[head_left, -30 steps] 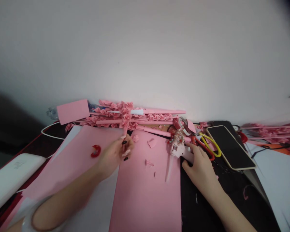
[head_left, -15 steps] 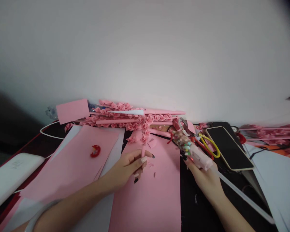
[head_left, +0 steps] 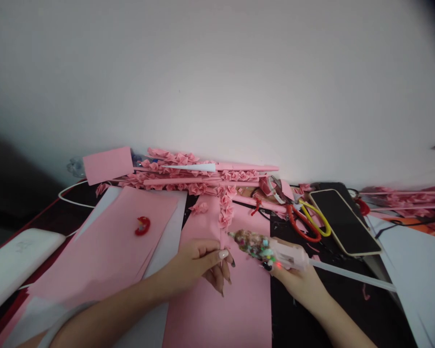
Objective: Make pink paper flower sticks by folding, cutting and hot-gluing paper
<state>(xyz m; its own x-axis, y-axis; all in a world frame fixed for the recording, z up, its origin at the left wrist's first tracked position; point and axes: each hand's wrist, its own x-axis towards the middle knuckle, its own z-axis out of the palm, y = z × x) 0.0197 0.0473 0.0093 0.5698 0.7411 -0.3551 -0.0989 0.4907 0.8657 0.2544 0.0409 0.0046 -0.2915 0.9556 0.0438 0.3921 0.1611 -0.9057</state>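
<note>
Between the thumb and fingers of my left hand (head_left: 208, 263) is the lower end of a pink paper flower stem (head_left: 226, 208), with folded blossoms along its upper part. My right hand (head_left: 299, 280) is closed around a hot glue gun (head_left: 286, 253), its front half covered in coloured beads and a red light glowing on it. A long glue stick (head_left: 351, 274) juts out of its back. The gun's nozzle points left, close to the stem just below the blossoms; whether it touches cannot be made out. A loose folded paper flower (head_left: 199, 208) lies left of the stem.
Pink sheets (head_left: 112, 241) lie at left with a red tape dispenser (head_left: 142, 225) on top, beside a white power bank (head_left: 25, 261). Finished flower stems (head_left: 181, 186) line the wall. Red-handled scissors (head_left: 302, 224) and a phone (head_left: 342, 220) sit at right.
My right hand has brought the glue gun left and turned its nozzle toward the stem, uncovering the scissors. My left hand has shifted slightly right and nearer with the stem.
</note>
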